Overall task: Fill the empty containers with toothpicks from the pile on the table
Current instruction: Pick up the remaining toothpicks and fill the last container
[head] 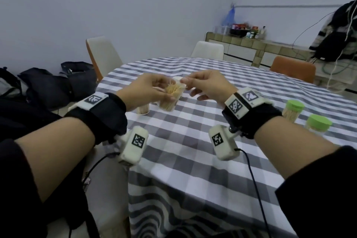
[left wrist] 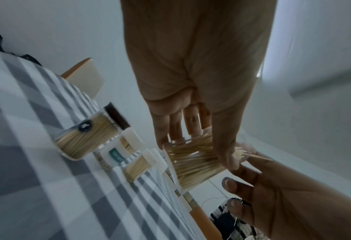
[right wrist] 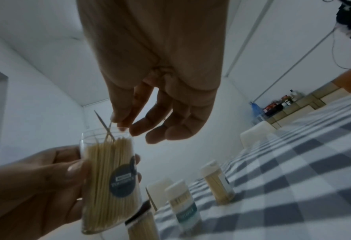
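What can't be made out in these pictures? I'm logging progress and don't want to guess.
- Toothpick pile: in no view; the hands hide the table behind them in the head view.
- Held jar: label blurred in the right wrist view; how full it is, unclear.
- Right fingertips: whether they pinch the raised toothpick is too small and blurred to tell.
- Green-lidded jars: contents of the nearer one are unclear in the head view.
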